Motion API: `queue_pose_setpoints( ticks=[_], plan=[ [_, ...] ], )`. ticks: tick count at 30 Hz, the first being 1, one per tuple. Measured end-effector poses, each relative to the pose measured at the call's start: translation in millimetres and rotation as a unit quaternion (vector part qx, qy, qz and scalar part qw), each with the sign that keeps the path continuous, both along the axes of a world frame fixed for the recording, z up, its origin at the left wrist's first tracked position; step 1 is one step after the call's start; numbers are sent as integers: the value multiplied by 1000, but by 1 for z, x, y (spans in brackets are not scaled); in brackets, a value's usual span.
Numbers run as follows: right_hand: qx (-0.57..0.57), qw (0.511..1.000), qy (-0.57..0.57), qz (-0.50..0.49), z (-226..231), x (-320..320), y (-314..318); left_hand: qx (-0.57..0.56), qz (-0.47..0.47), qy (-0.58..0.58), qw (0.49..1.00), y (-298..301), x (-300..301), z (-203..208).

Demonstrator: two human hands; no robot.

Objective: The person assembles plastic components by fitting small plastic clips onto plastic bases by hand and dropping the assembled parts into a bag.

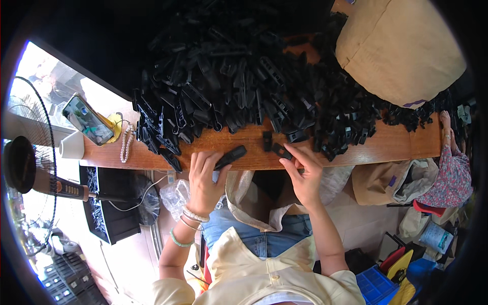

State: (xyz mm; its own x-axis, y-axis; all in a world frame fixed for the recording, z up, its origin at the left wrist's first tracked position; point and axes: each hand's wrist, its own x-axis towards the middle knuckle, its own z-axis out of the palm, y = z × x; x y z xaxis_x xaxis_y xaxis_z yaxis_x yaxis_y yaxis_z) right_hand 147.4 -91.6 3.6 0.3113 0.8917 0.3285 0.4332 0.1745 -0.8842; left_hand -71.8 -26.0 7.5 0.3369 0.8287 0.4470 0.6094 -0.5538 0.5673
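Observation:
Near the front edge of the wooden table (pixel 244 142), my left hand (pixel 206 178) grips a black plastic clip-like piece (pixel 231 157) between thumb and fingers. To its right, my right hand (pixel 305 170) pinches a small black plastic part (pixel 281 151) with a hole in it. The two pieces are apart. Another small black part (pixel 267 141) rests on the wood just left of my right fingertips. Beyond both hands lies a large heap of long black plastic pieces (pixel 218 91), with smaller black parts (pixel 345 122) heaped at the right.
A tan cloth sack (pixel 401 51) stands at the back right. At the left are a phone (pixel 87 119), a pearl string (pixel 125 145) and a fan (pixel 30 168). A black crate (pixel 109 223) sits below. Another person's patterned sleeve (pixel 450 175) shows at the far right.

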Motion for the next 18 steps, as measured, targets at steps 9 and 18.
queue_pose_setpoints(
  ticks=[9, 18],
  plan=[
    [-49, 991, -74, 97, 4, 6, -1, -47, -169, -25, 984, 21, 15, 2],
    [-61, 986, -88, 129, 7, 11, 4, -41, -221, -46, 973, 29, 14, -4]
  ],
)
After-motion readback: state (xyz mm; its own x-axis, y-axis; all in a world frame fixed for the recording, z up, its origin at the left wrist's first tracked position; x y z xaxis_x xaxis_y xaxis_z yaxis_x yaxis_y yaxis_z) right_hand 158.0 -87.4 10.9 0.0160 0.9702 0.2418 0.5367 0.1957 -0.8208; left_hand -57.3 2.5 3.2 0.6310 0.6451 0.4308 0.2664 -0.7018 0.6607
